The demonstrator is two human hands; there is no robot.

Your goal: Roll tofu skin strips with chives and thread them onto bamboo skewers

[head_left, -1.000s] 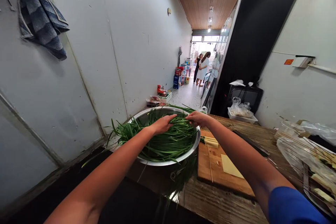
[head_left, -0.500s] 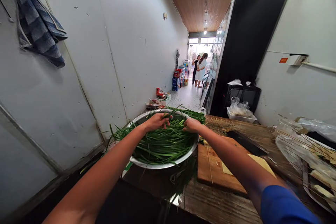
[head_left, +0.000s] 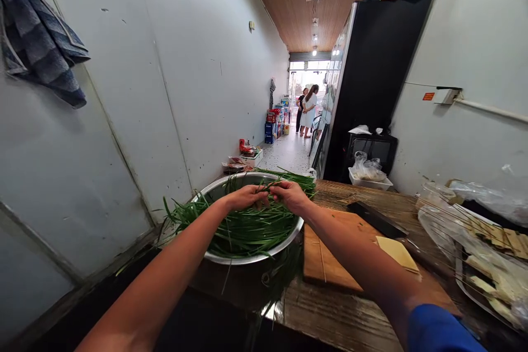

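A wide steel bowl (head_left: 247,257) stands on the wooden counter, piled with long green chives (head_left: 243,228) that spill over its left rim. My left hand (head_left: 246,197) and my right hand (head_left: 291,196) meet over the middle of the bowl. Both pinch the same few chive stalks between their fingertips. More chive stalks (head_left: 295,177) stick out past the bowl's far right rim.
A wooden cutting board (head_left: 325,264) with a pale yellow sheet (head_left: 396,253) lies right of the bowl, a dark cleaver (head_left: 377,220) behind it. Plastic-wrapped trays with skewers (head_left: 478,242) fill the right. Two people (head_left: 307,110) stand far down the corridor. A towel (head_left: 37,60) hangs on the left wall.
My hands have drawn together over the bowl, from apart to nearly touching. The view has shifted slightly, so the bowl and board sit further left.
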